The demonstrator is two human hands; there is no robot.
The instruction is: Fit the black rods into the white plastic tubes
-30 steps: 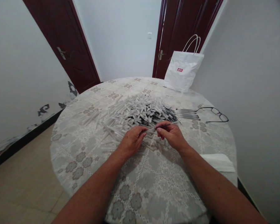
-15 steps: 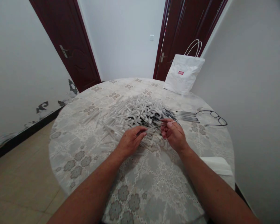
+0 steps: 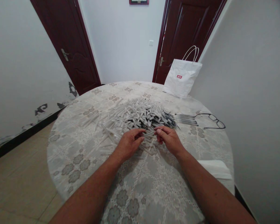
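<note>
While both hands meet over the near edge of the heap, a person pinches one translucent pen barrel (image 3: 150,134) between them at the middle of the round table (image 3: 140,193): the left hand (image 3: 128,143) closes its fingertips on one end, the right hand (image 3: 168,139) grips the other, and whether a dark refill is already inside cannot be told. Judging by how things lie, the assembly work looks barely begun: the pile of loose barrels and caps (image 3: 128,116), far too many to count, spreads toward the table's left side, with a dark cluster of refills (image 3: 164,118) at its right. Only one small row of finished pens (image 3: 185,118), perhaps five or six, lies beside it toward the right edge. One pair of glasses (image 3: 211,120) rests next to that row, one white paper bag (image 3: 181,77) stands at the far edge, and one folded white cloth (image 3: 216,169) sits at the near right edge.
</note>
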